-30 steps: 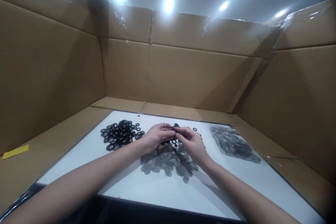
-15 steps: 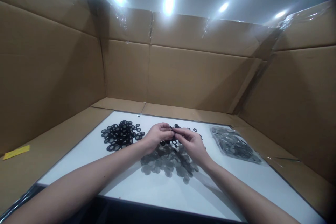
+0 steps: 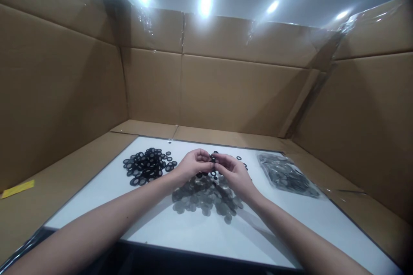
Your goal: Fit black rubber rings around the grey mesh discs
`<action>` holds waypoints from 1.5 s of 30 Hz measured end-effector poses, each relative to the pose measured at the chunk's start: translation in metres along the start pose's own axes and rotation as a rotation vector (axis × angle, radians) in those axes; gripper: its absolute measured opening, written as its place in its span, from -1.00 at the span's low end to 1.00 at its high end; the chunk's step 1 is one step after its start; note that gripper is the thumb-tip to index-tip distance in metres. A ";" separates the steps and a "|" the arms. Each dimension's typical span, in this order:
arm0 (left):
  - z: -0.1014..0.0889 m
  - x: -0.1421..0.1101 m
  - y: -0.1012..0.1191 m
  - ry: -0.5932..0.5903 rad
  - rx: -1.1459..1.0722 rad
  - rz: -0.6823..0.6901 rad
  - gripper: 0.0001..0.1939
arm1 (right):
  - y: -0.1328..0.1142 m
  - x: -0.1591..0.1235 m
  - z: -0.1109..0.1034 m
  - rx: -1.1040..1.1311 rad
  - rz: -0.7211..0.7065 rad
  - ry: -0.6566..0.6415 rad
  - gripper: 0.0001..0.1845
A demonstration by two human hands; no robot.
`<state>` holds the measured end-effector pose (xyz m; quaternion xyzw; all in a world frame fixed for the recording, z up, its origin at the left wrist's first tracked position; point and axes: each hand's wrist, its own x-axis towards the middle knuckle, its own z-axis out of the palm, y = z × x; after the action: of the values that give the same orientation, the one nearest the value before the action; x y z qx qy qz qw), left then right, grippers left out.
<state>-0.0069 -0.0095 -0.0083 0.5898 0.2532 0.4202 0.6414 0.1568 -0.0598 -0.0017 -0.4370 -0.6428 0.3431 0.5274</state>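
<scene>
My left hand (image 3: 193, 164) and my right hand (image 3: 235, 175) meet above the middle of a white board. Between their fingertips they pinch a small black ring (image 3: 212, 159), partly covered by the fingers. Several loose black rings (image 3: 214, 174) lie just under and behind the hands. Nearer to me, a heap of thin grey translucent discs (image 3: 206, 200) spreads below both wrists. To the left of my left hand is a pile of black rings with grey centres (image 3: 146, 165).
A clear plastic bag (image 3: 287, 175) full of grey discs lies on the right of the white board (image 3: 180, 234). Cardboard walls (image 3: 238, 94) stand at the back and both sides. A yellow strip (image 3: 17, 189) is on the cardboard at far left.
The fingers of my right hand have lifted and spread a little, so more of the black ring shows between the fingertips. The view has shifted slightly.
</scene>
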 end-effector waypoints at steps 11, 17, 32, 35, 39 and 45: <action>-0.003 0.005 -0.002 0.043 -0.017 -0.038 -0.56 | -0.004 -0.001 0.002 0.042 0.025 -0.015 -0.73; 0.002 0.002 -0.002 0.093 -0.045 0.053 -0.60 | -0.005 0.000 0.001 0.043 0.050 0.018 -0.74; -0.001 0.003 0.002 0.036 0.010 -0.053 -0.59 | 0.001 0.000 0.001 0.161 0.142 0.004 -0.68; 0.000 0.003 0.002 0.024 -0.088 -0.087 -0.62 | 0.001 0.001 0.000 0.215 0.161 0.002 -0.68; 0.001 0.001 0.005 0.016 -0.125 -0.103 -0.72 | -0.001 0.001 0.000 0.212 0.169 -0.001 -0.71; -0.002 -0.002 0.017 -0.090 -0.117 -0.239 -0.77 | -0.004 -0.003 0.002 0.149 0.158 0.016 -0.73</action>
<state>-0.0140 -0.0109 0.0076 0.5353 0.2677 0.3278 0.7310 0.1544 -0.0640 0.0005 -0.4487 -0.5747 0.4269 0.5350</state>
